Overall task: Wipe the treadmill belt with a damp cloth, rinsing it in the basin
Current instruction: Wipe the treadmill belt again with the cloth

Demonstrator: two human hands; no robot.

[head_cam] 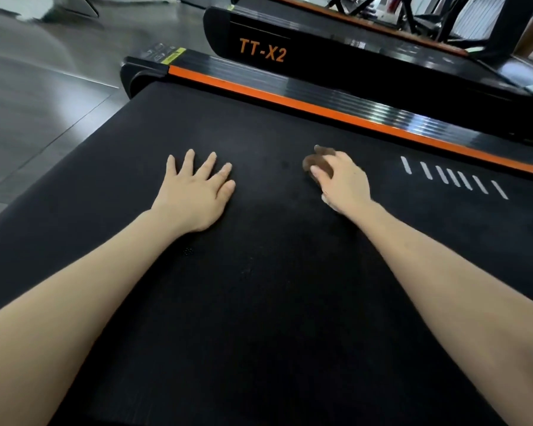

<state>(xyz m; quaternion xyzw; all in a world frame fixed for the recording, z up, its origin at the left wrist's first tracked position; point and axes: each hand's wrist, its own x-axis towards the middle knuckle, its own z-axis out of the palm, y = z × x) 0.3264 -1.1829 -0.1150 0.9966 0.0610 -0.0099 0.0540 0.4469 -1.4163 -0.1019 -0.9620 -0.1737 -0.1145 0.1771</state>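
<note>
1. Black textured treadmill belt (pixel 259 302): fills most of your view, under both of your forearms.
2. Your left hand (pixel 194 192): at 10 o'clock from the belt's middle, palm down, fingers straight and spread, resting flat on the belt and holding nothing.
3. Your right hand (pixel 343 182): at 2 o'clock from the middle, fingers curled down and gripping item 4.
4. Small bunched brown cloth (pixel 317 161): on the belt, sticking out at 10 o'clock from your right knuckles; blurred.
5. Row of slanted white marks (pixel 453 176): printed on the belt at 3 o'clock from your right hand.
6. Black side rail with orange stripe (pixel 290 96): bordering the belt at 12 o'clock.
7. Second black treadmill lettered "TT-X2" (pixel 262 50): beyond the rail.
8. Grey floor (pixel 43 87): at 10 o'clock.
</note>
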